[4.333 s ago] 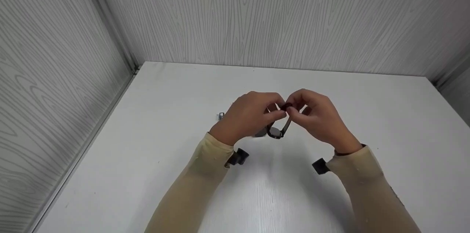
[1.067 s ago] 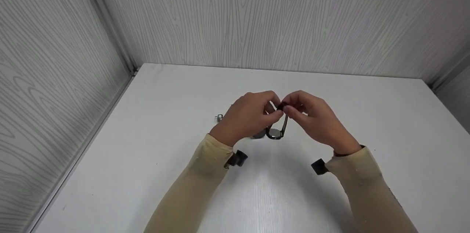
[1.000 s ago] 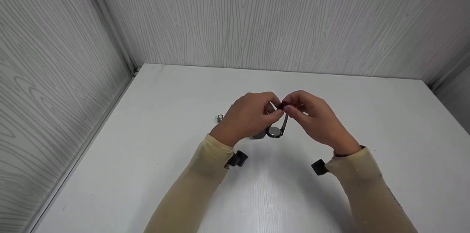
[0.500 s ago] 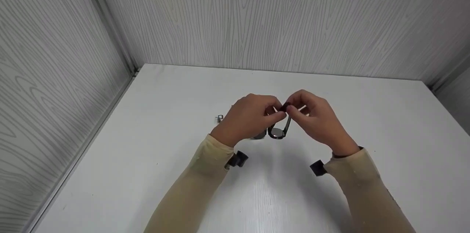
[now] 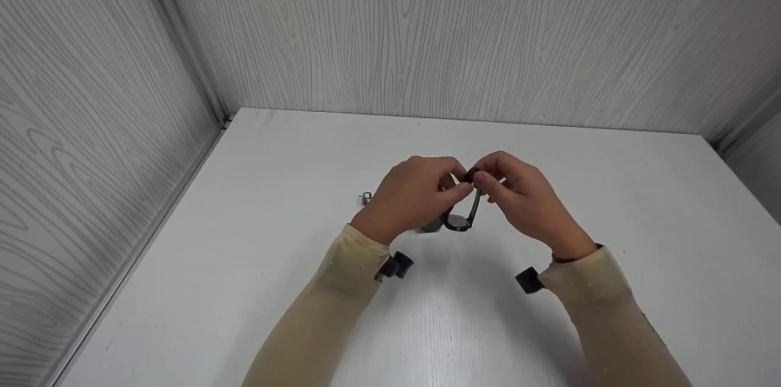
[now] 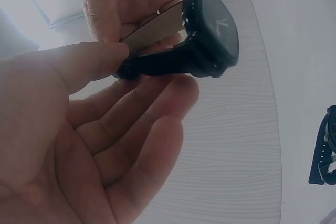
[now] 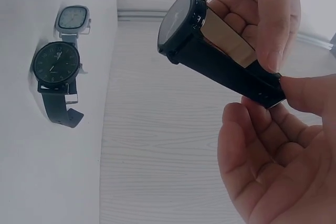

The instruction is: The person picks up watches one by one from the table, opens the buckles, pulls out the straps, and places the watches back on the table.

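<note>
A wristwatch with a black case and black strap (image 5: 457,224) hangs dial-down below both hands, raised over the table. My left hand (image 5: 415,191) pinches the strap's closed end between thumb and fingers, and my right hand (image 5: 521,195) pinches the same spot from the other side. In the right wrist view the strap (image 7: 226,72) forms a loop with a tan lining; its buckle end is mostly hidden by fingertips. The left wrist view shows the watch's dark dial (image 6: 220,24) facing right.
On the white table (image 5: 274,191) lie a round black watch (image 7: 56,64) and a squarish watch with a pale dial (image 7: 72,18), end to end. In the head view my left hand partly covers them. Wood-grain panels (image 5: 390,33) stand behind and at the left.
Both hands keep pinching the strap at nearly the same place. The hanging watch sways slightly, and the right fingers shift a little on the strap.
</note>
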